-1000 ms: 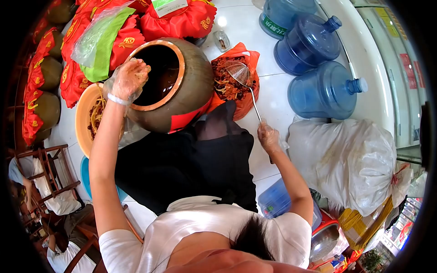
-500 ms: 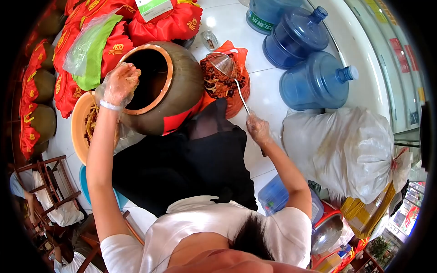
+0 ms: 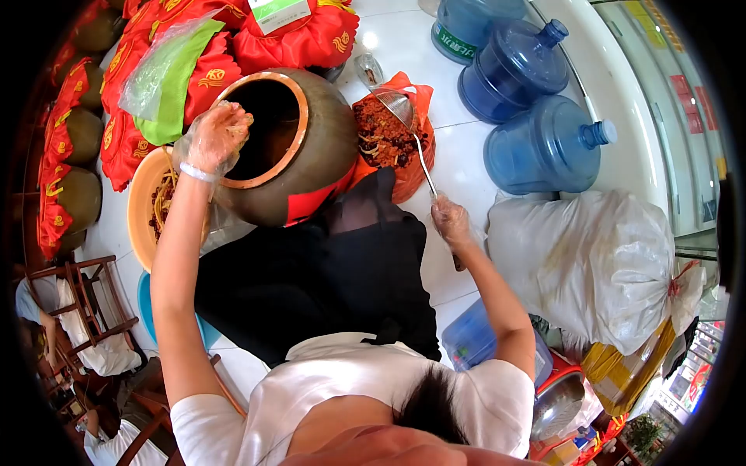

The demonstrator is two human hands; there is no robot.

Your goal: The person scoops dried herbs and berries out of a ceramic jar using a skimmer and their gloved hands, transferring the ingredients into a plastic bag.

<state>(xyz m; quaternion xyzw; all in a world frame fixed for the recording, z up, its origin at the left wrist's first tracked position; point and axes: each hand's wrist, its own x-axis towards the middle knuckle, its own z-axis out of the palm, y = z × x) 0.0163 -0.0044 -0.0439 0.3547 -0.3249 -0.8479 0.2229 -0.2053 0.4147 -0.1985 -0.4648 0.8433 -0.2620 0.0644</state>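
My left hand (image 3: pixel 214 140), in a clear plastic glove, is beside the mouth of a big brown clay jar (image 3: pixel 330 132). Its fingers are curled together, with reddish and yellow bits on them; whatever they hold is hidden. Also gloved, my right hand (image 3: pixel 452 222) grips the long handle of a wire skimmer (image 3: pixel 396 107). The skimmer's mesh head rests tilted at the upper edge of a red plastic bag (image 3: pixel 422 97) filled with chopped red and dark ingredients (image 3: pixel 381 136). Dark liquid seems to lie inside the jar.
An orange basin (image 3: pixel 138 210) holding yellow strips and red pieces stands left of the jar. Red-cloth-covered jars (image 3: pixel 299 39) fill the upper left. Blue water bottles (image 3: pixel 544 144) and a large white sack (image 3: pixel 579 260) line the right. A glass (image 3: pixel 369 70) lies behind the bag.
The whole view has shifted slightly, so things appear further right. The skimmer head has moved a little right over the bag and is tipped more. My left hand stays by the jar mouth.
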